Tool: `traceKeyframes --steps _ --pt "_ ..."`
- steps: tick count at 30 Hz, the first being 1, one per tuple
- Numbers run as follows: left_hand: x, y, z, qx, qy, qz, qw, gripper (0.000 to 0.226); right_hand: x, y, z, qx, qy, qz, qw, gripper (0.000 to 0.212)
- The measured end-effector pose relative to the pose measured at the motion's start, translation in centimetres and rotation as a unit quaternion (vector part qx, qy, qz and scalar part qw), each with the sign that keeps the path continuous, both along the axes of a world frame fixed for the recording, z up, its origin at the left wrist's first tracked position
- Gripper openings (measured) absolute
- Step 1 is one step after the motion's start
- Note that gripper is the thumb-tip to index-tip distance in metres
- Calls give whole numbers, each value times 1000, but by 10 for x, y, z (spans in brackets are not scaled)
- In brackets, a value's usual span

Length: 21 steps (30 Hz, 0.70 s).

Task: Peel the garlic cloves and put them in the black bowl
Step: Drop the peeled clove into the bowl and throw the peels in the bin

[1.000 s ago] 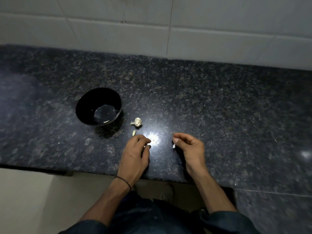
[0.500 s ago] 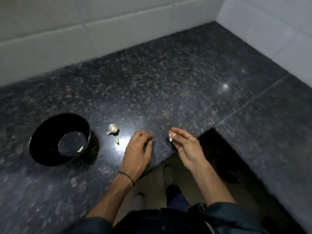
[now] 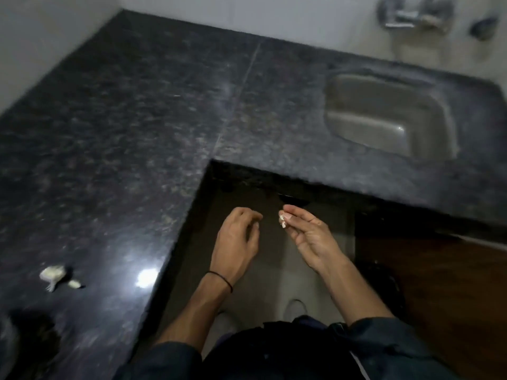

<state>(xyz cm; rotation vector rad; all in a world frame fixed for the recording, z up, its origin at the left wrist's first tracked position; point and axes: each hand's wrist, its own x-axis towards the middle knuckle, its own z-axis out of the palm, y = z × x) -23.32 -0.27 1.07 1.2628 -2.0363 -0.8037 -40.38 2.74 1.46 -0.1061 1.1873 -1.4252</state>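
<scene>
Right of the garlic bulb, the right hand is pinching a pale scrap; the left hand is curling loosely, seemingly empty; most peeling is apparently remaining.

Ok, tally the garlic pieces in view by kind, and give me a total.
Partial garlic bulb, on the counter: 1
Loose clove, just right of the bulb: 1
Small pale garlic bit, pinched in the right hand (clove or skin, cannot tell): 1
Total: 3
</scene>
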Motion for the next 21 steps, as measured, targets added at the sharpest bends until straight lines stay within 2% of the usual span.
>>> traceKeyframes --steps 4,12,16,21 --pt "-79 13 -10 22 -42 -136 990 17 -75 62 -17 35 14 -94 995 20" --pt "-233 75 -72 107 -141 -326 929 21 -219 207 -108 121 5 -233 965 20" --pt "-298 108 -145 161 -183 -378 893 21 -271 262 -185 161 8 -273 949 21" --pt "-362 136 -268 206 -215 -415 860 20 -314 297 -309 216 35 -273 937 23"
